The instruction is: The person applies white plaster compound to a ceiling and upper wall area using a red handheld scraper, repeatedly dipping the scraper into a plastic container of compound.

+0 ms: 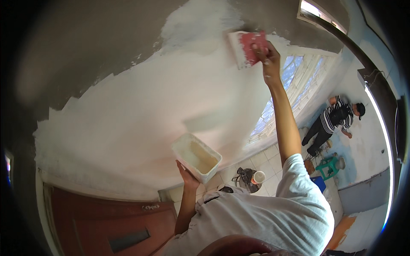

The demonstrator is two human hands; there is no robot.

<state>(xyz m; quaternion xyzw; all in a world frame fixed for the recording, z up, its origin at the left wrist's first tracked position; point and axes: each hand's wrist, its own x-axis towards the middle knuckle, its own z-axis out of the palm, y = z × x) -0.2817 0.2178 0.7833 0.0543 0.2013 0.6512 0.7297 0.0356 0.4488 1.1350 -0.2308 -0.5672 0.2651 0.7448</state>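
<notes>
My right hand (pixel 270 64), raised high at arm's length, grips a red putty scraper (pixel 253 47) with white smears on it. The scraper's pale blade edge is against or very close to the wall, by the border between white filler (pixel 141 102) and bare grey plaster (pixel 106 42). Lower down, my left hand (pixel 187 174) supports a white rectangular tub (pixel 188 147) from beneath and the side, fingers wrapped on its wall. The tub is tilted, and some pale paste lies inside it. White specks mark my right wrist.
A red-brown door (pixel 98 213) stands at lower left, and a window with a white grille (pixel 273 111) lies right of the wall. Below are a round stool or bucket top (pixel 245 179) with a cup (pixel 258 177), a green stool (pixel 329 167) and another person (pixel 335 119) in stripes.
</notes>
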